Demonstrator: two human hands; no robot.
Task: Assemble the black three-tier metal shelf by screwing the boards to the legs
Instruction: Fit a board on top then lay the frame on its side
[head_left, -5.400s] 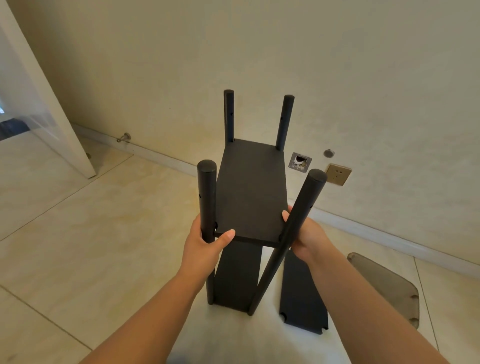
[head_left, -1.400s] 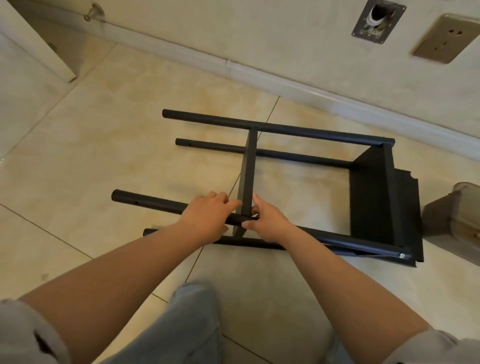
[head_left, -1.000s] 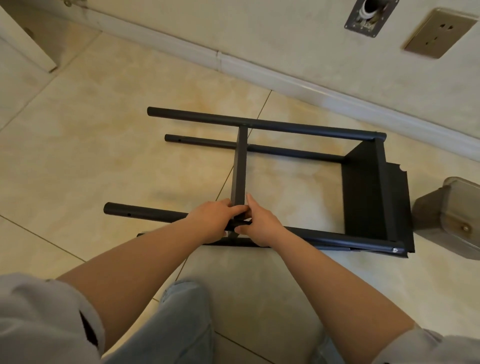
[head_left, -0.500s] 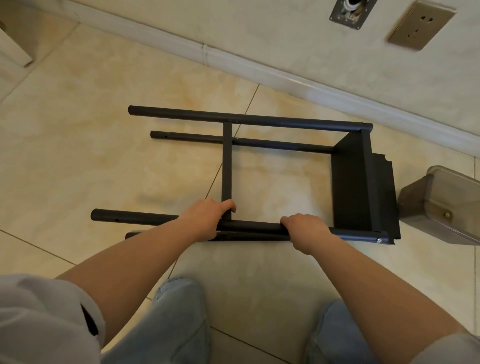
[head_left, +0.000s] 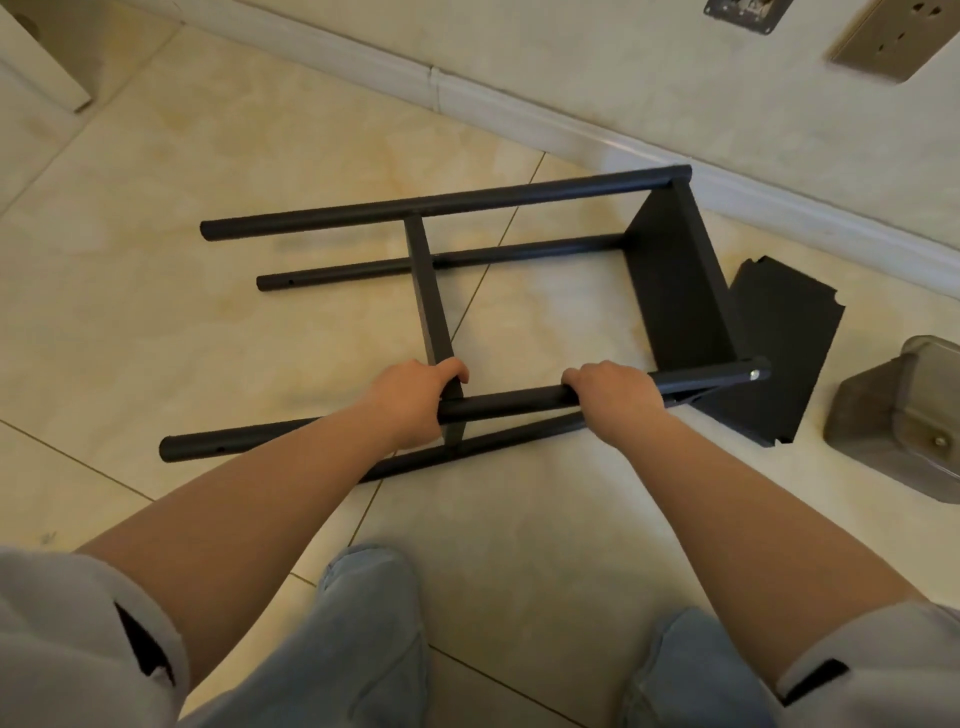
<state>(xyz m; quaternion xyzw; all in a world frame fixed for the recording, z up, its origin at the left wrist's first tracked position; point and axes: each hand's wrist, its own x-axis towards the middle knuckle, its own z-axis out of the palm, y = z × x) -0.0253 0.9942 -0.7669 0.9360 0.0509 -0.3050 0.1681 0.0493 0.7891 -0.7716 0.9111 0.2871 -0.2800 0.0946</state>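
Shelf frame (head_left: 519, 312) lies on its side on the floor, centre frame. Left hand (head_left: 410, 402) curls round the near leg (head_left: 509, 402) at the middle board (head_left: 428, 291); right hand (head_left: 615, 397) clamps the same leg. Risk: the frame twisting if lifted unevenly. Loose board (head_left: 779, 358) and a clear container (head_left: 904, 421), right, crowd that end.

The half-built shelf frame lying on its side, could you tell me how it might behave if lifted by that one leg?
The shelf frame would probably swing, tilting toward the heavier board end. It likely stays fairly stiff, with two boards joining the legs.
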